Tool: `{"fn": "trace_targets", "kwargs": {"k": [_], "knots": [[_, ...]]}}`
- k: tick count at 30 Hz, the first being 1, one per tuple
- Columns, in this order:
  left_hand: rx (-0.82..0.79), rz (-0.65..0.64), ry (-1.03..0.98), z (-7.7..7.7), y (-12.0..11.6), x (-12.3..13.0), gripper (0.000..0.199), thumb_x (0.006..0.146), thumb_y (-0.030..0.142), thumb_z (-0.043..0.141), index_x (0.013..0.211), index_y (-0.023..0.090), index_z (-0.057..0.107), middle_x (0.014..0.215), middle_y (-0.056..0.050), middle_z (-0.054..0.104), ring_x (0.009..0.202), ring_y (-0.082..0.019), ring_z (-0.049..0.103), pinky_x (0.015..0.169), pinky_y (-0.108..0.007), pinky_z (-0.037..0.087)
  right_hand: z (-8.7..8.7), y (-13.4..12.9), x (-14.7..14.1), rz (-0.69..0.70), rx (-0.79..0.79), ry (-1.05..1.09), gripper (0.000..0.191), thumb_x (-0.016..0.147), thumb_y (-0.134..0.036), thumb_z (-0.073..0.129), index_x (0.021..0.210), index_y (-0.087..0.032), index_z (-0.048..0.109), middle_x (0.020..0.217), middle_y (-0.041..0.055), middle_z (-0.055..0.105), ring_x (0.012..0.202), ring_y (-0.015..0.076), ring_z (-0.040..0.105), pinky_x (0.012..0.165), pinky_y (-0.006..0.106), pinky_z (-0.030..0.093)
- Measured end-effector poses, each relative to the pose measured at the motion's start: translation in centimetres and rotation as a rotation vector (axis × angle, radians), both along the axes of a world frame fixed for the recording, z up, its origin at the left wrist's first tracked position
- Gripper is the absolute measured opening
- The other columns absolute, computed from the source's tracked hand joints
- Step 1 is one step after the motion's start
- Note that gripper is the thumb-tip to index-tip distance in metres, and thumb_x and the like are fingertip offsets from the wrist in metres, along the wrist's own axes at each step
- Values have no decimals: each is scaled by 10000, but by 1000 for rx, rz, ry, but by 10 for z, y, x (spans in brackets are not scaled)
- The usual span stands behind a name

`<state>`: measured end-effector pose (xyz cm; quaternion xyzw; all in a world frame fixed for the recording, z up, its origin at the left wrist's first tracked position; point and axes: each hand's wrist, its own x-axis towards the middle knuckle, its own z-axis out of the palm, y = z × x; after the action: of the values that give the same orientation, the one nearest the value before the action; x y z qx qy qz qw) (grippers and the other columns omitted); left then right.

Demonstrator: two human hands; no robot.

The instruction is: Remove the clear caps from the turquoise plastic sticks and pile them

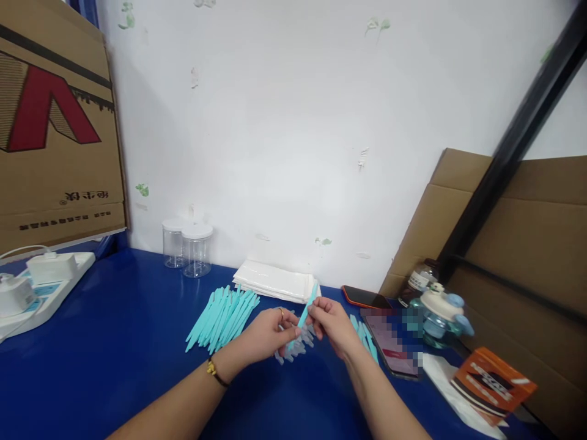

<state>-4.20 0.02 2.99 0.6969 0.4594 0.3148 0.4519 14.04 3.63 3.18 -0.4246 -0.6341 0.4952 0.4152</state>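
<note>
Between my two hands, tilted up to the right, is a slim teal stick [309,304] that looks like an eyebrow razor. My left hand [271,330], with a ring and a bracelet, pinches its lower end. The fingertips of my right hand [331,319] close on it higher up. Below the hands lies a small heap of clear, cap-like plastic pieces [298,349], partly covered by my fingers. To the left spreads a large pile of teal razors [222,319]. A few more teal razors [365,337] lie right of my right hand, partly hidden by it.
White packets [275,280] are stacked by the wall. Two clear lidded jars [197,253] stand at back left, a power strip [68,284] far left. Right are a dark phone [365,297], another phone [394,348], a teal bottle [435,321] and an orange box [490,385].
</note>
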Motion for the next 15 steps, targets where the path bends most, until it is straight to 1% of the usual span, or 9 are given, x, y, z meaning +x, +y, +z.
{"fn": "trace_targets", "kwargs": {"k": [2, 4, 6, 8, 10, 12, 13, 14, 15], "knots": [[-17, -24, 25, 2, -1, 2, 394, 732, 525, 509, 801, 144, 581, 536, 21, 544, 406, -75, 469, 423, -191, 371, 3, -8, -11, 55, -5, 95, 292, 740, -437, 566, 677, -160, 500, 578, -19, 580, 328, 38, 366, 378, 196, 240], [-39, -44, 68, 4, -2, 0, 384, 729, 526, 513, 693, 148, 566, 457, 31, 499, 392, -77, 451, 419, -190, 361, 5, -13, -17, 30, -1, 168, 318, 755, -467, 561, 721, -152, 537, 540, -43, 517, 333, 29, 314, 371, 196, 196], [-50, -55, 87, 5, -2, -4, 373, 717, 523, 527, 681, 154, 567, 450, 32, 499, 405, -88, 464, 417, -193, 357, 4, -14, -20, -33, 1, 236, 345, 761, -491, 554, 779, -147, 568, 502, -65, 433, 349, 30, 258, 372, 200, 147], [-58, -49, 110, 6, -2, -8, 365, 707, 523, 531, 707, 162, 583, 459, 32, 506, 417, -99, 474, 411, -198, 351, 4, -11, -19, -77, -2, 277, 370, 752, -507, 563, 810, -142, 588, 482, -72, 381, 365, 36, 226, 376, 207, 127], [-71, -44, 154, 7, -2, -12, 354, 691, 515, 545, 717, 167, 599, 466, 31, 518, 422, -104, 480, 414, -201, 357, 3, -5, -13, -148, 23, 333, 381, 745, -518, 564, 812, -144, 595, 486, -66, 383, 370, 41, 218, 376, 211, 132], [-77, -51, 218, 11, -2, -18, 322, 666, 486, 572, 678, 167, 611, 476, 21, 538, 439, -113, 503, 438, -207, 379, 3, 2, -4, -242, 68, 384, 367, 742, -518, 558, 811, -159, 593, 501, -61, 404, 370, 45, 224, 374, 211, 160], [-73, -44, 250, 13, -1, -23, 296, 654, 463, 583, 653, 168, 611, 486, 16, 552, 451, -120, 518, 451, -210, 388, 2, 4, 1, -271, 76, 367, 360, 744, -517, 550, 806, -165, 593, 504, -59, 417, 367, 47, 230, 373, 211, 172], [-62, -24, 277, 16, 0, -29, 265, 645, 434, 590, 651, 170, 612, 494, 13, 564, 463, -127, 531, 461, -212, 392, 1, 6, 5, -278, 70, 302, 356, 746, -516, 541, 793, -168, 597, 502, -56, 434, 360, 50, 238, 371, 211, 181], [-45, 15, 301, 18, 2, -36, 234, 639, 404, 593, 684, 175, 615, 498, 15, 573, 470, -134, 541, 466, -213, 392, -1, 7, 7, -264, 59, 185, 352, 744, -512, 539, 759, -166, 604, 491, -49, 454, 352, 53, 253, 369, 212, 190]]}}
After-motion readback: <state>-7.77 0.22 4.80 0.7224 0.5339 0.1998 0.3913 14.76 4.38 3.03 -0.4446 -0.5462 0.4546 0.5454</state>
